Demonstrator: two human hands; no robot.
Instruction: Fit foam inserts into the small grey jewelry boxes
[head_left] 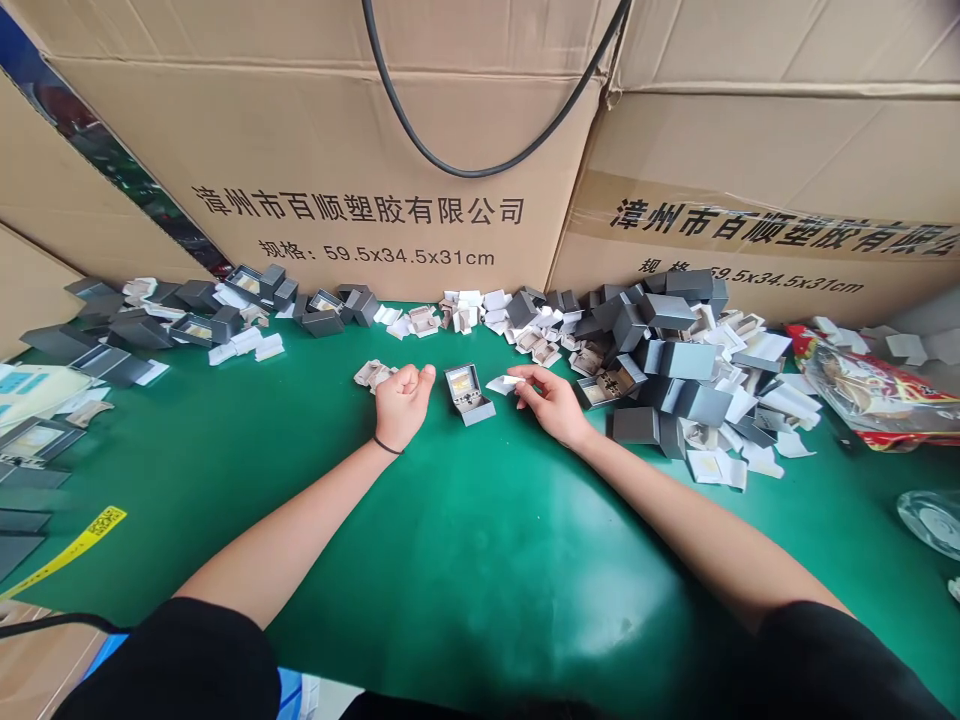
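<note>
Between my two hands a small dark grey hinged box [470, 400] stands on the green table with its lid up and a pale inside showing. My left hand [403, 402] is closed in a fist to the left of it; whatever the fingers may hold is hidden. A crumpled off-white paper insert [371, 375] shows just behind that fist, and I cannot tell whether they touch. To the right of the box, my right hand [551, 402] pinches a folded white paper insert [502, 384] between thumb and fingers.
A heap of grey boxes [686, 375] and white inserts lies right of my right hand. More grey boxes [135, 330] are scattered at the left. Big cartons [360, 150] wall off the back, a black cable [450, 168] hanging before them. A red food packet [885, 390] lies far right.
</note>
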